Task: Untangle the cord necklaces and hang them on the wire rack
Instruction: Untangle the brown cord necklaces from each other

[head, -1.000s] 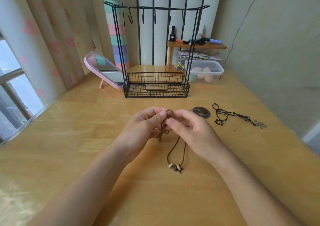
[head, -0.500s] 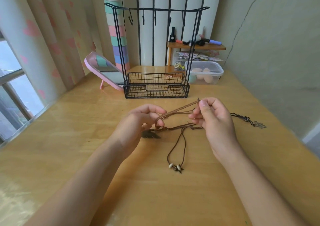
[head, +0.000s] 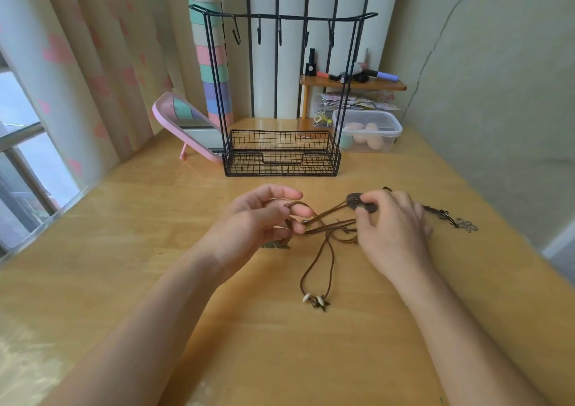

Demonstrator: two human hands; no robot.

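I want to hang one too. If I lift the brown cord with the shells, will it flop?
Probably floppy: the cord lies in a loose loop on the table. The shells look small, so it is likely light, and they would dangle lowest. It may tug other cords, since it runs into the tangle between the left hand and right hand.

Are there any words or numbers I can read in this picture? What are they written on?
No text here can be read.
Small black bottle on the shelf: it has a round white label, too small to read.
Printed packets under the shelf: too blurred to read.
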